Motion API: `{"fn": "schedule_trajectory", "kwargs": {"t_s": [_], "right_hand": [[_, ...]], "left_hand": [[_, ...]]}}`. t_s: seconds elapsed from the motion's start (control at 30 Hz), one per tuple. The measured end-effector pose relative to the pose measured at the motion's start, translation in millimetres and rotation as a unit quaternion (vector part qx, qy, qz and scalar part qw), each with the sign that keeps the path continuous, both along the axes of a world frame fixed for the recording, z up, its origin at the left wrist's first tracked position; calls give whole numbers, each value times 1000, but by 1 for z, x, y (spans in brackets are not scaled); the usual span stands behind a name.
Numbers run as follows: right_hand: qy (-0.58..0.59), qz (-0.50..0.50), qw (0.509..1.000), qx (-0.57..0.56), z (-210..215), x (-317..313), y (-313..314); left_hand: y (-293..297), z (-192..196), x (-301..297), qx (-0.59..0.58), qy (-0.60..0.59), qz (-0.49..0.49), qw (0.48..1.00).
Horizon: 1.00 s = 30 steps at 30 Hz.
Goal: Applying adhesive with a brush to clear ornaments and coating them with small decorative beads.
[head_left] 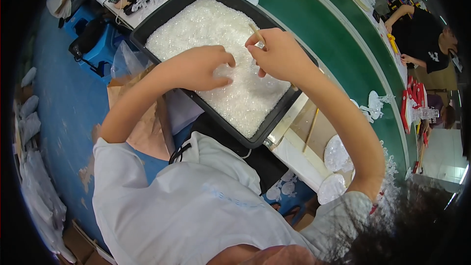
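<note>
A black rectangular tray [138, 38] holds a deep layer of white, sparkling flakes [196, 24]. Just above the flakes, toward the tray's left side, is my left hand [208, 66]; its thumb and fingers are curved but apart, with nothing visible between them. My right hand [279, 51] is over the tray's right side, closed around a thin wooden stick [255, 32] that slants up from the fingers. A small clear glint shows by those fingertips, too small to name. The stick's lower end is hidden by my hand.
A green conveyor belt [314, 17] curves past on the right, with clear plastic ornaments [377, 104] along it. Another thin stick [311, 130] and round glittery pieces [336, 154] lie right of the tray. A blue stool [100, 51] stands left. A co-worker [422, 39] sits across the belt.
</note>
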State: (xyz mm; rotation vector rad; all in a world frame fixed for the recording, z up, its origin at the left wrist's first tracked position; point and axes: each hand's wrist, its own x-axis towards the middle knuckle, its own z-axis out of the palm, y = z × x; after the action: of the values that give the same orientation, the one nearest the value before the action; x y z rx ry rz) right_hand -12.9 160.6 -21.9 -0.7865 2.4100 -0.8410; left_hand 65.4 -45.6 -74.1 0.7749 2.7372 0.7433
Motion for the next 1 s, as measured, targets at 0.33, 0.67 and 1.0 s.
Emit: {"fn": "schedule_trajectory", "kwargs": {"t_s": [0.33, 0.67, 1.0], "right_hand": [[-248, -293, 848, -366, 9, 21, 43], [-407, -350, 610, -582, -41, 68, 35], [-497, -299, 481, -658, -57, 91, 10]], "left_hand": [[-10, 18, -10, 316, -41, 151, 936], [5, 34, -12, 328, -26, 134, 935], [-35, 42, -42, 422, -79, 68, 901]]}}
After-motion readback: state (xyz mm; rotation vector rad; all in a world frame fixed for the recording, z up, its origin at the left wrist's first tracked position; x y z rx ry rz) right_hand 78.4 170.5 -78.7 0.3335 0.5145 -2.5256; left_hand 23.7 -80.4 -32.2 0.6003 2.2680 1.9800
